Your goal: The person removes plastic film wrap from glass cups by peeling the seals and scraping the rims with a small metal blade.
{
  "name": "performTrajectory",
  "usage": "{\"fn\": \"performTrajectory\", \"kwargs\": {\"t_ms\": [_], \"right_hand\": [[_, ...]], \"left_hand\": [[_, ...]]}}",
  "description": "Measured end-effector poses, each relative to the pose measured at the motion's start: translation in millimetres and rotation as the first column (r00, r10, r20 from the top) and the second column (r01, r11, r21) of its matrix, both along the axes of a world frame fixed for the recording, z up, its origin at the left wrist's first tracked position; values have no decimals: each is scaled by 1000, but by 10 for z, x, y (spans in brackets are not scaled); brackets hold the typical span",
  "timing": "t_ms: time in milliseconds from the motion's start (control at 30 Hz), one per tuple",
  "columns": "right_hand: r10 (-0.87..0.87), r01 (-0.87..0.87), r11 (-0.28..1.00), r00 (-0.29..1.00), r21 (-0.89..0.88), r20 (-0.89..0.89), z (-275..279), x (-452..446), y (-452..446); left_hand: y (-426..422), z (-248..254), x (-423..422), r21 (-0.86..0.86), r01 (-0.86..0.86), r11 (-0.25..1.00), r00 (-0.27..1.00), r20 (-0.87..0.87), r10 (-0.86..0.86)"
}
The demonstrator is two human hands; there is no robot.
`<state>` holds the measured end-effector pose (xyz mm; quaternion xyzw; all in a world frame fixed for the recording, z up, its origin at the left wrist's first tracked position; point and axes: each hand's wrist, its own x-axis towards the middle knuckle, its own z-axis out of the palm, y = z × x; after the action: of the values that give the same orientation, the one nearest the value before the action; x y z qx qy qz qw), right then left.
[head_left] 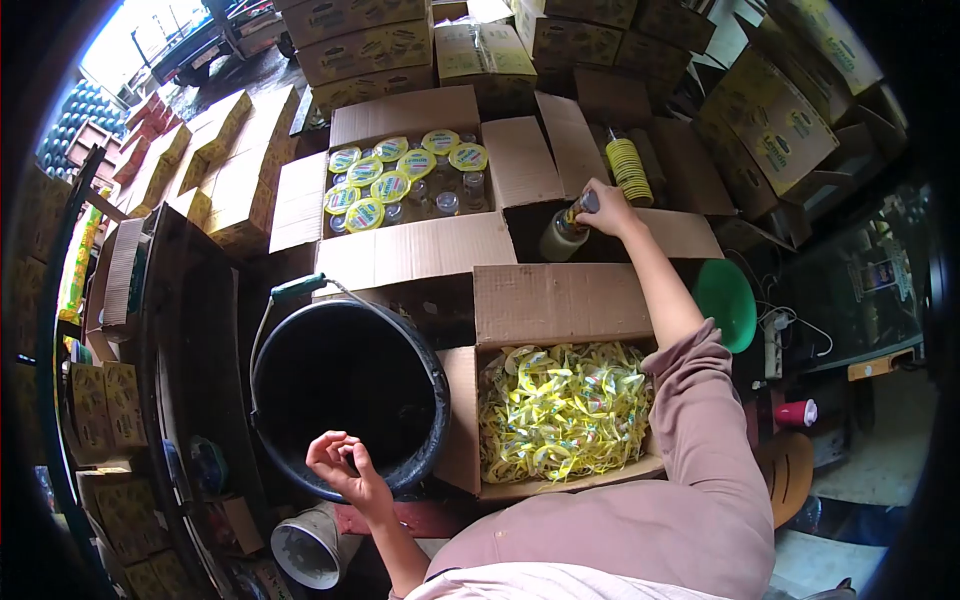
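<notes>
My right hand (610,210) is closed round the neck of a glass bottle (565,236), which it holds tilted at the open box on the right. Beside that hand stands a stack of yellow lids (628,172) inside the box. My left hand (348,470) hovers over the near rim of a black bucket (435,455), fingers curled toward the thumb; whether anything small is between them is too small to tell. To the left of the bottle, an open carton (415,240) holds bottles, several topped with yellow lemon-labelled lids (415,163).
An open box (560,305) of yellow wrappers (565,410) lies before my body. A green bowl (725,305) sits at its right, near white cables. Stacked cartons (370,45) rise behind. A grey pipe-like container (308,548) stands below the bucket.
</notes>
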<state>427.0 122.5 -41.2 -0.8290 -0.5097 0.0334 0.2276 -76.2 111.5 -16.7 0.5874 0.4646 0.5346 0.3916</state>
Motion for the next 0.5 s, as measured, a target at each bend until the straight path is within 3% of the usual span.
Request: {"fn": "performTrajectory", "kwargs": {"t_ms": [167, 300, 400, 433, 500], "right_hand": [[-45, 60, 971, 997, -232, 70, 173, -58, 227], [-83, 115, 950, 989, -292, 120, 258, -68, 250], [-53, 71, 952, 996, -298, 69, 251, -45, 222], [-108, 153, 947, 979, -283, 170, 265, -100, 215], [-92, 121, 987, 964, -104, 248, 360, -232, 239]], "left_hand": [[2, 7, 3, -4, 3, 1000, 1000, 15, -3], [-2, 0, -3, 9, 14, 1000, 1000, 14, -14], [-7, 6, -5, 8, 23, 1000, 1000, 18, -23], [-5, 10, -6, 8, 27, 1000, 999, 19, -27], [-11, 15, -7, 7, 27, 1000, 999, 28, -27]]}}
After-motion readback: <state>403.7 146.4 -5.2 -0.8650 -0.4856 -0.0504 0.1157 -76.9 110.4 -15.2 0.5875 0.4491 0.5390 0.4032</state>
